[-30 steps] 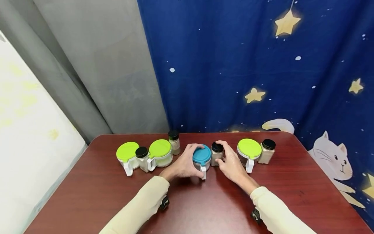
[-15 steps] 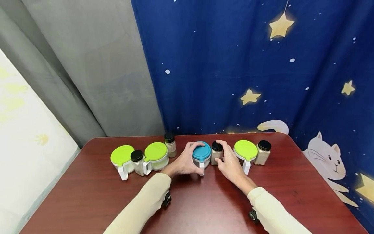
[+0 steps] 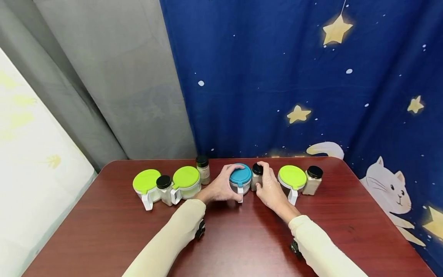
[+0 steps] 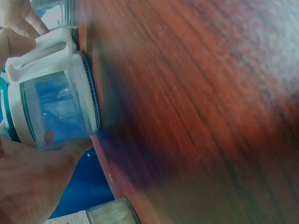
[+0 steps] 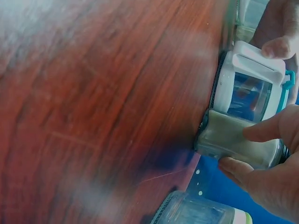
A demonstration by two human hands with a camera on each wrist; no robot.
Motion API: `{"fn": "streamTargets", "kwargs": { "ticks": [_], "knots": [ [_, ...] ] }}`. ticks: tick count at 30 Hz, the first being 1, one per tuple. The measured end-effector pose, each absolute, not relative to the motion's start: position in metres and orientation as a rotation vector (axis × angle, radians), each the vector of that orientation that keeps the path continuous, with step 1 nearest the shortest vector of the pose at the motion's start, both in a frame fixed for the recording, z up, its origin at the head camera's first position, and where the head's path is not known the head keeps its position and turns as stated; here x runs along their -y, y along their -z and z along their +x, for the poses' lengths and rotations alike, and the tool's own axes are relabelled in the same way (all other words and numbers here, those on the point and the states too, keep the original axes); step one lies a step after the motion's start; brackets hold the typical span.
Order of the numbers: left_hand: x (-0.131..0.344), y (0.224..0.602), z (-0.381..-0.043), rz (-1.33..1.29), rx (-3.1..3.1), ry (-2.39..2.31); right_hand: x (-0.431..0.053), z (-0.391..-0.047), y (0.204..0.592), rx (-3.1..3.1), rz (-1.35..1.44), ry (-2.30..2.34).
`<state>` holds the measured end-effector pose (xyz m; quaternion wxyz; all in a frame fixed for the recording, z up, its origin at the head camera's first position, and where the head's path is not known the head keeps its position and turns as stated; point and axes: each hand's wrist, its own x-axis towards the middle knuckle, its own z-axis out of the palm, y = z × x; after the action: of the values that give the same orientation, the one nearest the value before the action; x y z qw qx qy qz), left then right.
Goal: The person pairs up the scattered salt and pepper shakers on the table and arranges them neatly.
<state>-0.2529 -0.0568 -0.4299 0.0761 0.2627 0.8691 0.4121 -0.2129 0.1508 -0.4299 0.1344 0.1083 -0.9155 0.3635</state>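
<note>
In the head view my left hand (image 3: 223, 185) holds a clear jar with a blue lid (image 3: 240, 175), fingers over the lid and thumb at its white handle (image 4: 42, 53). The jar's glass body (image 4: 58, 109) looks see-through in the left wrist view. My right hand (image 3: 271, 190) grips a small square spice jar (image 5: 236, 140) with a black lid (image 3: 257, 168) and pale contents. Thumb and fingers lie on opposite sides of it. Both jars stand upright side by side, very close together, near the table's back edge.
Left of the hands stand two green-lidded jars (image 3: 147, 181) (image 3: 186, 177), a black-lidded jar (image 3: 164, 188) between them, and a taller shaker (image 3: 203, 169). On the right are another green-lidded jar (image 3: 292, 176) and a black-lidded jar (image 3: 313, 181). A curtain hangs behind the table (image 3: 221, 246).
Both hands have slid the blue-lidded jar and the spice jar slightly back, toward the table's far edge. The head view has shifted a little. The other jars have stayed in place.
</note>
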Motion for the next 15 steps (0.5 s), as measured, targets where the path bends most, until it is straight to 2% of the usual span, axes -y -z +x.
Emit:
{"fn": "streamTargets", "kwargs": {
  "ticks": [7,15],
  "knots": [
    [0.059,0.428,-0.241,0.794,-2.666,-1.253,-0.152,-0.208,0.425,2.700,0.285,-1.003],
    [0.063,0.422,-0.194,0.961,-2.801,-1.320,-0.156,-0.193,0.408,2.508,0.304,-0.931]
  ]
}}
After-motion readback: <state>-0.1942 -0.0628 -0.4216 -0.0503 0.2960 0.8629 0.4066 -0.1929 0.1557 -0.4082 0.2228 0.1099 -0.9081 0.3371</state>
